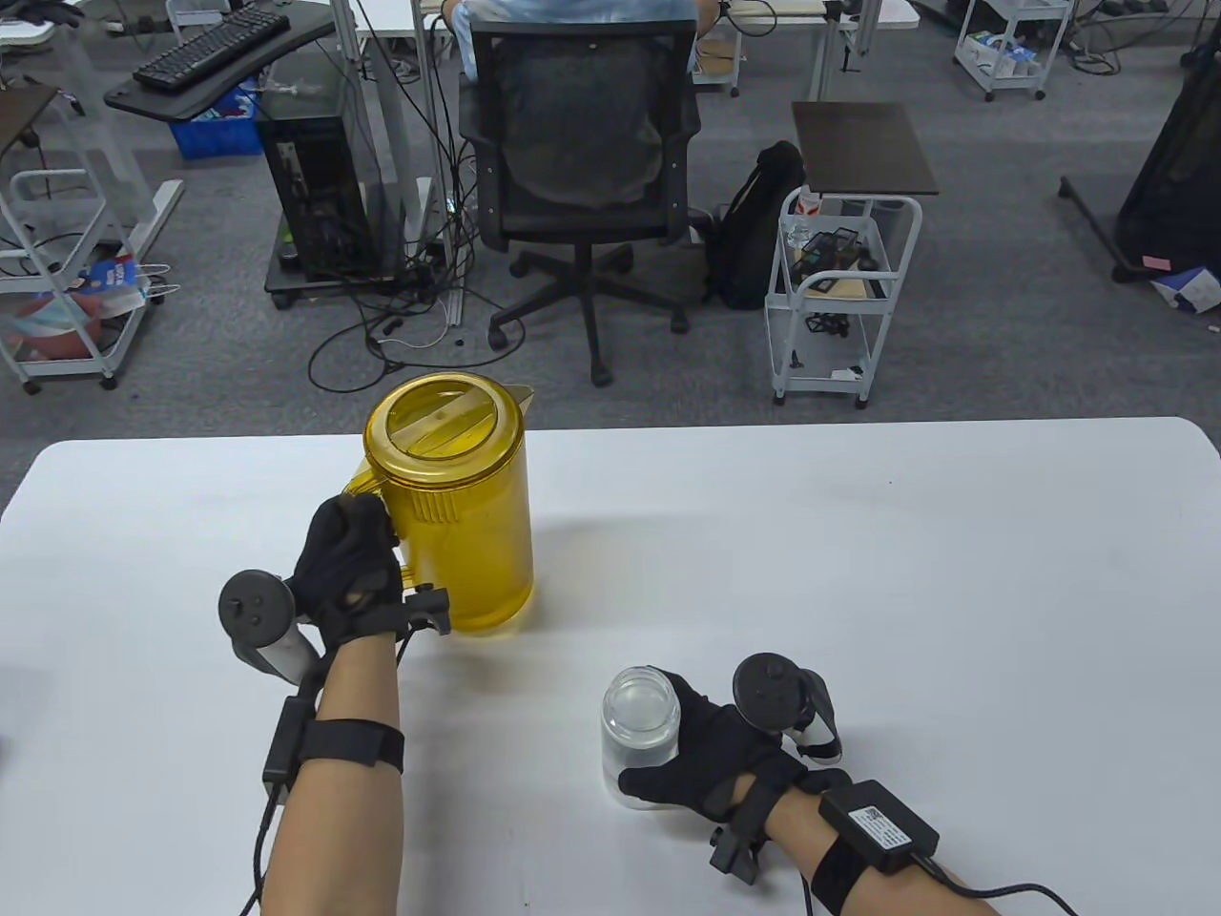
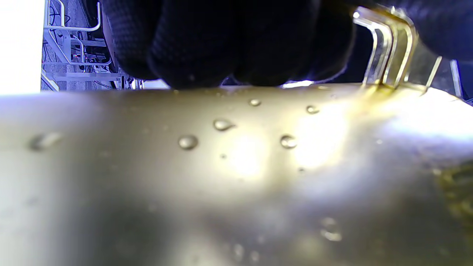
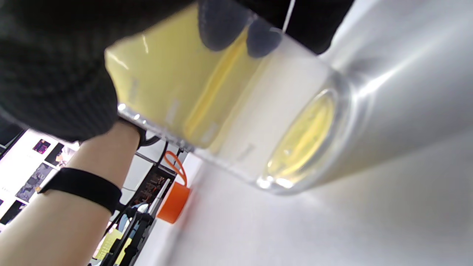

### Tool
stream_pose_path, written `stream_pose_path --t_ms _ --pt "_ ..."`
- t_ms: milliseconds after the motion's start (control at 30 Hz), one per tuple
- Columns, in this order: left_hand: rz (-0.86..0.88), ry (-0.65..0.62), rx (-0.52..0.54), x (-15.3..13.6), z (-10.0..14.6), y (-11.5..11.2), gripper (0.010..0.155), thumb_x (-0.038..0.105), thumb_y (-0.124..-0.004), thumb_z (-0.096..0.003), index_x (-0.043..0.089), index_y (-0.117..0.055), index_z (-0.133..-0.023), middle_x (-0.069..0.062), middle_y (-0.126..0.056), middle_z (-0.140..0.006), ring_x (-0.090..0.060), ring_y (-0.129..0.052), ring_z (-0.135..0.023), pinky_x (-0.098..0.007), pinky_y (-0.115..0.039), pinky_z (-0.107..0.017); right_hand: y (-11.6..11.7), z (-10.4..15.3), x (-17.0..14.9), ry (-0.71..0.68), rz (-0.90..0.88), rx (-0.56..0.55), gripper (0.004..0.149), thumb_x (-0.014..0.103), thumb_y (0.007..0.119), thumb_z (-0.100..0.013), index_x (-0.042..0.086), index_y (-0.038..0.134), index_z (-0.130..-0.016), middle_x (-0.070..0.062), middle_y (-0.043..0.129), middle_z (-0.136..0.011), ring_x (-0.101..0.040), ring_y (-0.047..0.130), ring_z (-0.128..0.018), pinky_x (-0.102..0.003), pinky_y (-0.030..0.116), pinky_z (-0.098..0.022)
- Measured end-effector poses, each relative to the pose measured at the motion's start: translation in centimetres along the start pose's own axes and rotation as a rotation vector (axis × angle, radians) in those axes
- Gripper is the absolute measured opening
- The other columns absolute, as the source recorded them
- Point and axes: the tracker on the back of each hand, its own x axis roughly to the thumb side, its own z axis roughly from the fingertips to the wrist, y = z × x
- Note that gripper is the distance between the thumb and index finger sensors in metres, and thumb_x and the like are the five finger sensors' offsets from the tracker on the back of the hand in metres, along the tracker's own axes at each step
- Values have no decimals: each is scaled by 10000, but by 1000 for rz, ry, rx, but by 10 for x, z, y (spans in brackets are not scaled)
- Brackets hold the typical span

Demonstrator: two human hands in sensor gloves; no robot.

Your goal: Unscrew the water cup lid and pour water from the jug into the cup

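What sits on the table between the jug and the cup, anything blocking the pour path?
Nothing visible. The left hand grips the handle of the yellow jug; the right hand holds the clear cup, whose mouth looks open. Between them lies only bare white table.

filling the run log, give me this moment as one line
left hand: grips jug handle, upright | right hand: holds cup, lid off | orange lid on table | pour: not started
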Motion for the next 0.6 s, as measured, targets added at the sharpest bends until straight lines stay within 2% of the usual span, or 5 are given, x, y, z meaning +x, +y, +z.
stream_pose_path --t_ms 267,600 --pt "-6 -10 16 -7 -6 15 691 851 -779 -247 309 -985 -624 45 -1036 -433 -184 -1039 -395 -433 -887 -540 0 0 0 6 -6 8 1067 631 1048 -293 334 355 -1048 -7 500 -1115 -343 688 -1047 -567 649 -794" --pt "-30 11 -17 -7 -7 18 693 846 -765 -271 312 -964 -665 45 -1026 -476 -194 -1028 -431 -449 -866 -550 0 -1 0 9 -7 10 1065 632 1045 -296 334 352 -1049 -11 497 -1116 -346 684 -1047 -569 645 -792"
